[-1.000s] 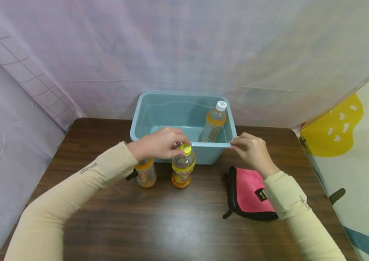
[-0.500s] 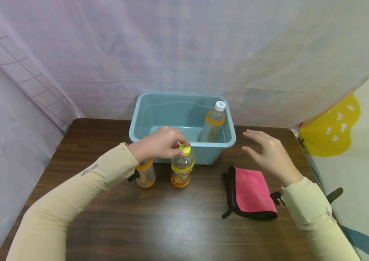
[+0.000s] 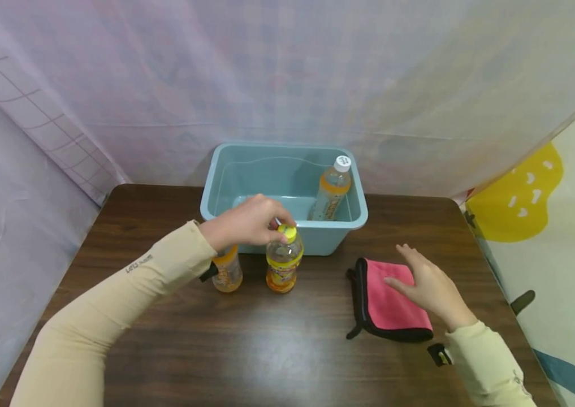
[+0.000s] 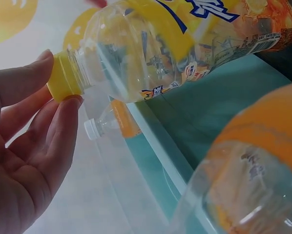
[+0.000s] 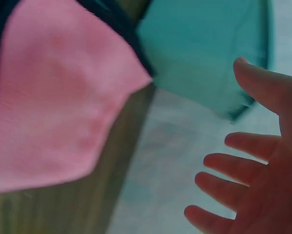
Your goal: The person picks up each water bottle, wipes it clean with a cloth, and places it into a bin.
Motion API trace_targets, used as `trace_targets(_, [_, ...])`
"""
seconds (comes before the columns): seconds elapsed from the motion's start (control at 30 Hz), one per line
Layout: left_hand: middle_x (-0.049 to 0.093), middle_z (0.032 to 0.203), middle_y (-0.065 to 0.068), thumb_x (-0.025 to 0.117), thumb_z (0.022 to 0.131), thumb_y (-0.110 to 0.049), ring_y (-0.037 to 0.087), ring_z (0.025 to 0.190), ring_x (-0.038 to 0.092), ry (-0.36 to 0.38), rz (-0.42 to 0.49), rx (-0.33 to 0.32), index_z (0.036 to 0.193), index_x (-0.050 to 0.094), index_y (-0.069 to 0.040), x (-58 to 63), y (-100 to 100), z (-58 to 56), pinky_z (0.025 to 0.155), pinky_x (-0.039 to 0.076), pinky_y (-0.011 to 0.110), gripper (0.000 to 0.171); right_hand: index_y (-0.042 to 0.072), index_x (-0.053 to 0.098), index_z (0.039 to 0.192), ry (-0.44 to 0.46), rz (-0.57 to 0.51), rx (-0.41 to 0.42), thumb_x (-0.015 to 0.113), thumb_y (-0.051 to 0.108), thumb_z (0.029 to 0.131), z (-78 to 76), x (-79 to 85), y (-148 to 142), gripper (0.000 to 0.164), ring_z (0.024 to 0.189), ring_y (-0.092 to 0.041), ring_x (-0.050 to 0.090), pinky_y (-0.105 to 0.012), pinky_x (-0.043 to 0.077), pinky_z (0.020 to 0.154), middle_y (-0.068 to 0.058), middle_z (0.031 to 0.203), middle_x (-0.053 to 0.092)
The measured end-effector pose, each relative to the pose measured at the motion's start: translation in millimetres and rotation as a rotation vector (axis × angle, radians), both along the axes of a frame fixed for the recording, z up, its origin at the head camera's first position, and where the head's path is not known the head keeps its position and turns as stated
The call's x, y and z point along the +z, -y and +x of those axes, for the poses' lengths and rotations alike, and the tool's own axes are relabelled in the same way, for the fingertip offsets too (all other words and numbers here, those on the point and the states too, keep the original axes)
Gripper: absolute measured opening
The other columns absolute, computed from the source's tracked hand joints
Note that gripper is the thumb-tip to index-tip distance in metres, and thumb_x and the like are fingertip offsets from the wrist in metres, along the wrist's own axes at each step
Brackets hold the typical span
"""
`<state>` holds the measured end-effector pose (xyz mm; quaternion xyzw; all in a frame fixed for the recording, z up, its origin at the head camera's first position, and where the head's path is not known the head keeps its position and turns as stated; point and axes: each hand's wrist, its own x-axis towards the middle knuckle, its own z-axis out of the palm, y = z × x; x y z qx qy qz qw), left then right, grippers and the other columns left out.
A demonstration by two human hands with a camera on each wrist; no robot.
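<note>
My left hand pinches the yellow cap of a clear drink bottle between thumb and fingertips. The bottle stands upright on the table before the blue tub, a little orange liquid at its bottom. Just left of it, partly behind my left wrist, is another bottle with an orange label; its top is hidden. My right hand is over the pink cloth with black edging, fingers spread and holding nothing. In the right wrist view the fingers are apart from the cloth.
The blue tub stands at the back of the brown table. Leaning in its right end is a white-capped bottle with an orange band. A pale curtain hangs behind the table.
My right hand has let go of the tub's front right corner, opened, and drawn back right and toward me, over the pink cloth. The left hand stays on the yellow cap.
</note>
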<state>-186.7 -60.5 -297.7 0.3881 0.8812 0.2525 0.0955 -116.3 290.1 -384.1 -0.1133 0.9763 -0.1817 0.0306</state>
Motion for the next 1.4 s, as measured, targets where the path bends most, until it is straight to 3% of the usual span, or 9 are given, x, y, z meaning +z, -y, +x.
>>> trace_targets(0.2, [0.066,0.105,0.009,0.073,0.076,-0.012,0.016,0.081,0.065,-0.006,0.001,-0.005,0.102,0.068,-0.005,0.1,0.0,0.2,0.069,0.052,0.020,0.028,-0.005,0.036,0.134,0.062,0.014,-0.027,0.071,0.037,0.076,4.7,-31.2,-3.9,0.080,0.117,-0.049,0.038,-0.063,0.036,0.088,-0.031,0.132,0.038])
trace_targets(0.43, [0.066,0.105,0.008,0.072,0.076,-0.012,0.016,0.082,0.065,-0.003,-0.017,0.006,0.103,0.068,-0.006,0.4,-0.3,0.4,0.070,0.052,0.021,0.027,-0.006,0.041,0.129,0.087,0.050,-0.059,0.076,0.036,0.069,5.0,-59.3,-6.6,0.081,0.098,-0.048,0.049,-0.059,0.045,0.076,-0.034,0.117,0.044])
trace_targets(0.67, [0.066,0.104,0.009,0.072,0.076,-0.012,0.016,0.082,0.065,-0.029,-0.017,-0.012,0.103,0.068,-0.005,0.1,-0.7,0.5,0.070,0.052,0.021,0.028,-0.007,0.044,0.126,0.105,0.060,-0.038,0.078,0.034,0.067,5.8,-78.8,-8.1,0.079,0.102,-0.048,0.050,-0.058,0.043,0.081,-0.033,0.119,0.048])
trace_targets(1.0, [0.066,0.103,0.009,0.073,0.076,-0.012,0.016,0.081,0.065,-0.051,-0.019,-0.021,0.103,0.068,-0.005,-1.4,-0.3,-0.7,0.071,0.051,0.021,0.028,-0.008,0.041,0.128,0.159,0.120,-0.059,0.079,0.034,0.066,3.9,-82.9,-0.6,0.084,0.102,-0.049,0.050,-0.059,0.042,0.081,-0.034,0.121,0.046])
trace_targets(1.4, [0.066,0.102,0.010,0.073,0.076,-0.011,0.016,0.081,0.064,-0.049,0.000,-0.023,0.102,0.068,-0.005,-0.7,-0.5,-0.4,0.070,0.051,0.020,0.027,-0.006,0.044,0.126,0.145,0.137,-0.066,0.081,0.031,0.063,0.4,-81.2,2.8,0.082,0.094,-0.050,0.052,-0.060,0.042,0.078,-0.033,0.119,0.048])
